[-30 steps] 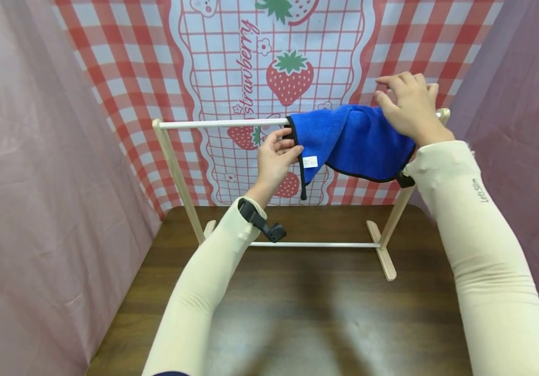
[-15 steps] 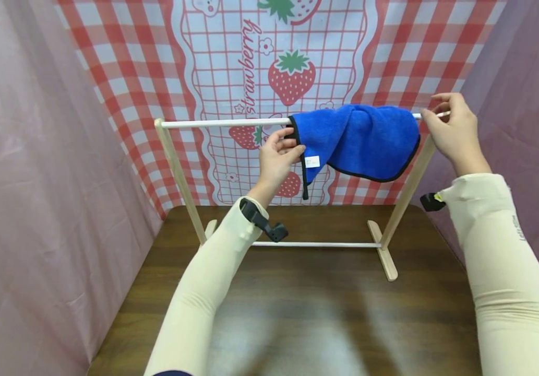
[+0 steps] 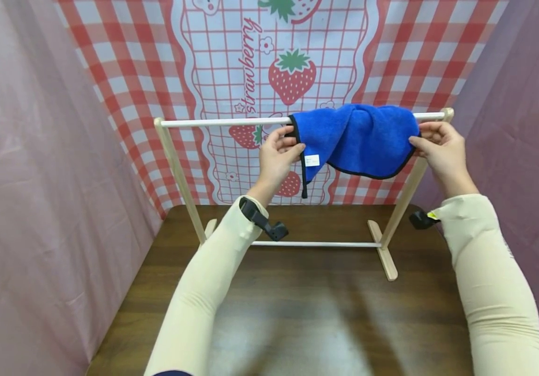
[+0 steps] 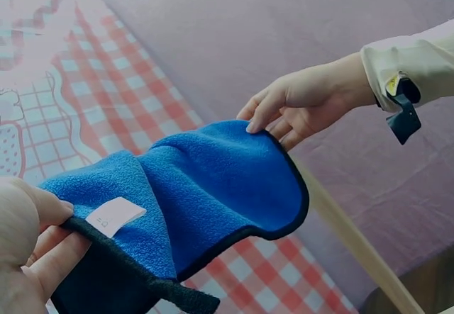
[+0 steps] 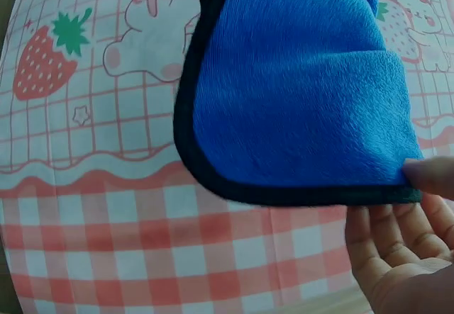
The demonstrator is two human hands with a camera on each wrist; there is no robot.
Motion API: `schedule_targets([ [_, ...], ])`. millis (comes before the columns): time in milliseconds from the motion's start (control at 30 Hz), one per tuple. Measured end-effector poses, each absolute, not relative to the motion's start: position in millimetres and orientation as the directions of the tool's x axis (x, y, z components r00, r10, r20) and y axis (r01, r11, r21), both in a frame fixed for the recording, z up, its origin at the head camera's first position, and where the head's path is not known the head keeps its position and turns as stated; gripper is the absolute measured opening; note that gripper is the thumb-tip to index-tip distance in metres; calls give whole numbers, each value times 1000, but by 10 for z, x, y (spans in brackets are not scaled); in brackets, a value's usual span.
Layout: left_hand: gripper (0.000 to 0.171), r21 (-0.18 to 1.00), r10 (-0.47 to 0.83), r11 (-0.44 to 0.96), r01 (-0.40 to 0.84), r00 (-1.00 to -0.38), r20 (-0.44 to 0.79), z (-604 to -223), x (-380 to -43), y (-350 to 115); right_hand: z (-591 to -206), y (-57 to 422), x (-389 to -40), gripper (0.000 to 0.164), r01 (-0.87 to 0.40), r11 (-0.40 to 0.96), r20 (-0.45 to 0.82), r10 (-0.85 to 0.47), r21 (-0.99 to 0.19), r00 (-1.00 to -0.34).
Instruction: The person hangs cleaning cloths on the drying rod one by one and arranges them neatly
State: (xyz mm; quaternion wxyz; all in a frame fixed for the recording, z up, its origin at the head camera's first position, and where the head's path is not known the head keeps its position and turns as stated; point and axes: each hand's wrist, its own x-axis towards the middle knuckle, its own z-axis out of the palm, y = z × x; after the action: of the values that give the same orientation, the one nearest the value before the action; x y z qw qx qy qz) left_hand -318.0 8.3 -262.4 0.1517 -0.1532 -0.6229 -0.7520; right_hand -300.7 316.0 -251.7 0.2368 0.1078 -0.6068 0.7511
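A blue towel (image 3: 372, 141) with black edging hangs folded over the white top rod (image 3: 227, 122) of a wooden rack. My left hand (image 3: 276, 159) pinches its left edge beside a small white label (image 3: 312, 160). At the opposite edge, just under the rod, my right hand (image 3: 443, 154) pinches the black border between thumb and fingers. The right wrist view shows that thumb on the blue face of the towel (image 5: 305, 115), with the fingers behind it. A diagonal fold crosses the towel's middle, and a short black loop dangles at its lower left corner.
The rack's wooden posts (image 3: 180, 180) stand on feet (image 3: 382, 250) on a brown table (image 3: 297, 313), joined by a low white bar (image 3: 316, 244). Behind hangs a strawberry-print checked cloth (image 3: 128, 78). Pink curtains (image 3: 48, 183) close off both sides.
My right hand has come from above the towel, out to the rod's right end, then down and left to grip the towel's right edge. The left hand has stayed put.
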Motion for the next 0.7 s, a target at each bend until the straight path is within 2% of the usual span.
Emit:
schedule_targets([
  [200, 43, 889, -16, -179, 422, -905, 426, -2590, -3194, 34, -2457, 3155, -3003, 29, -486, -299, 428, 242, -821, -871],
  [433, 47, 887, -6, -143, 439, -897, 443, -2492, -3255, -67, -2273, 3225, -3011, 31, -446, -294, 383, 248, -845, -890],
  [567, 41, 868, 11, -86, 489, -871, 492, -2424, -3277, -118, -2152, 3243, -3043, 30, -446, -293, 379, 257, -846, -889],
  [700, 35, 856, 19, -103, 507, -859, 512, -2353, -3303, -146, -2006, 3251, -3085, 31, -443, -251, 368, 295, -861, -882],
])
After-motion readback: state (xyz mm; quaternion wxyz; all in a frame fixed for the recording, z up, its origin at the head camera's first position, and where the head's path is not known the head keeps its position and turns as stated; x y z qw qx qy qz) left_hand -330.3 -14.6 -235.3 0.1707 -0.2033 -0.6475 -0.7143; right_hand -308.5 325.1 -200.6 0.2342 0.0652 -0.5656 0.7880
